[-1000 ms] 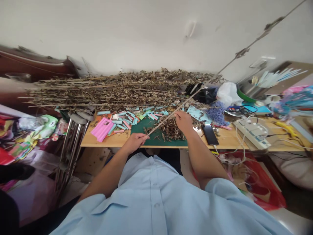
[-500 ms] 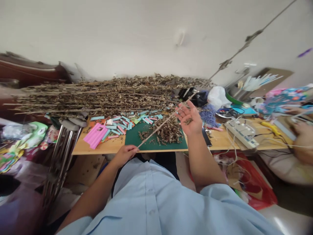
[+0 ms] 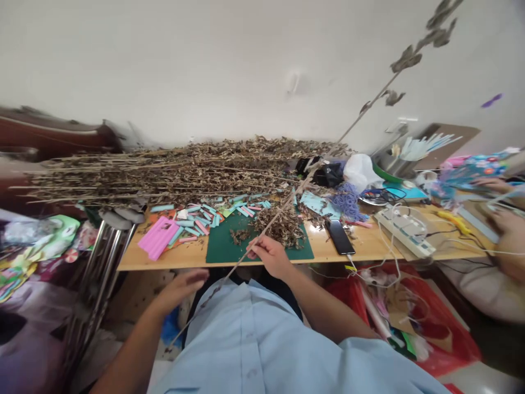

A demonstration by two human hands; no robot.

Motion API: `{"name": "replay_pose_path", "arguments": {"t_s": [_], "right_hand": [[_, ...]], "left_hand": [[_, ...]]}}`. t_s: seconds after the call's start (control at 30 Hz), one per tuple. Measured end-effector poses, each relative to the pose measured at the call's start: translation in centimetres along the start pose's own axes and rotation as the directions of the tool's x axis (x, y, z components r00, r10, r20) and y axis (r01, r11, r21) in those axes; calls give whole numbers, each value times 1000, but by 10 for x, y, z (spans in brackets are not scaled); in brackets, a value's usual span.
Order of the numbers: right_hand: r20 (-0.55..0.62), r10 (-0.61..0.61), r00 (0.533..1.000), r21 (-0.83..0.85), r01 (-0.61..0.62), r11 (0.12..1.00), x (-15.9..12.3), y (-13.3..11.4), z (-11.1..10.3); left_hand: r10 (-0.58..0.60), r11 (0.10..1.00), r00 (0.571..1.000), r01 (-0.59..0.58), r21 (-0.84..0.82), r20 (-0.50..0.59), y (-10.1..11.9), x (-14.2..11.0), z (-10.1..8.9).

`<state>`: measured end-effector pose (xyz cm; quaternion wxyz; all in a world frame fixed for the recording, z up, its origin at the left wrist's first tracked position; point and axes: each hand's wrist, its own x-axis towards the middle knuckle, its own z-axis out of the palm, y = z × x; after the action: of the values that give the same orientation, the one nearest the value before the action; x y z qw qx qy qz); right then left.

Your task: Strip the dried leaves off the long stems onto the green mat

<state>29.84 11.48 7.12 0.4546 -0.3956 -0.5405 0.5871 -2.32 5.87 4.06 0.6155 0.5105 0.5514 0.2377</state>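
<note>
At the front edge of the wooden table (image 3: 131, 257), the right forearm slants in from the right, and its hand, the right hand (image 3: 270, 256), pinches one dried stem (image 3: 279, 212) between thumb and fingers; the left hand (image 3: 186, 285), blurred, hangs lower, just in front of the edge, open with its fingers stretched towards the stem, though I cannot tell whether they touch it; the stem runs diagonally from beside the shirt (image 3: 229, 345) up across the wall (image 3: 184, 65), several leaf clumps clinging near its top; one green mat (image 3: 217, 243) bears one large heap of dry leaves (image 3: 283, 227) and one smaller scatter; behind lies a long pile of dried stalks (image 3: 176, 172), too tangled to count; to the right sit one smartphone (image 3: 340, 237) and one power strip (image 3: 404, 232).
</note>
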Motion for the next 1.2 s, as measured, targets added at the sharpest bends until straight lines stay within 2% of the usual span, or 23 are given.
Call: {"name": "replay_pose_path", "arguments": {"t_s": [0.03,0.1,0.2,0.27,0.33,0.4,0.47,0.53,0.63,0.73,0.83,0.97,1.0,1.1,1.13,1.2], "right_hand": [[21,6,1000,-15,-5,1000,-1,8,9],[54,10,999,-39,-8,999,1,21,24],[78,-29,996,-66,35,997,6,33,38],[67,-82,994,-101,88,991,11,36,43],[59,-115,992,-141,122,983,15,37,43],[77,-105,991,-192,118,974,19,36,36],[57,-88,994,-262,100,960,23,34,21],[-53,-122,991,-341,97,935,28,28,0],[-242,-263,934,-482,120,868,42,12,-37],[-329,-404,853,-595,145,790,65,-8,-69],[-388,-466,795,-602,165,782,95,-18,-94],[-390,-346,853,-470,138,872,120,-18,-115],[-407,-343,847,-443,145,885,122,-17,-118],[-497,-403,769,-448,171,877,117,-14,-126],[-505,-415,756,-477,157,865,114,-12,-128],[-469,-390,792,-540,93,837,110,-8,-132]], "left_hand": [[70,998,997,-70,-3,-20,20,7,4],[210,978,978,-210,15,5,61,23,19],[384,922,923,-382,68,-21,112,48,52],[415,899,910,-413,147,17,132,62,74],[393,909,918,-379,175,-55,142,74,90],[410,902,904,-383,199,-122,146,84,97],[468,875,870,-431,221,-156,147,90,95],[496,863,852,-463,201,-166,147,93,89],[443,897,880,-433,93,-172,141,91,80],[388,922,906,-385,51,-168,128,84,79],[329,944,928,-327,42,-176,111,75,84],[261,965,948,-262,16,-180,84,63,87],[246,969,953,-248,14,-178,78,60,87],[206,978,966,-209,2,-158,61,55,85],[195,980,969,-198,-2,-154,56,54,85],[174,984,973,-177,-11,-154,49,53,85]]}}
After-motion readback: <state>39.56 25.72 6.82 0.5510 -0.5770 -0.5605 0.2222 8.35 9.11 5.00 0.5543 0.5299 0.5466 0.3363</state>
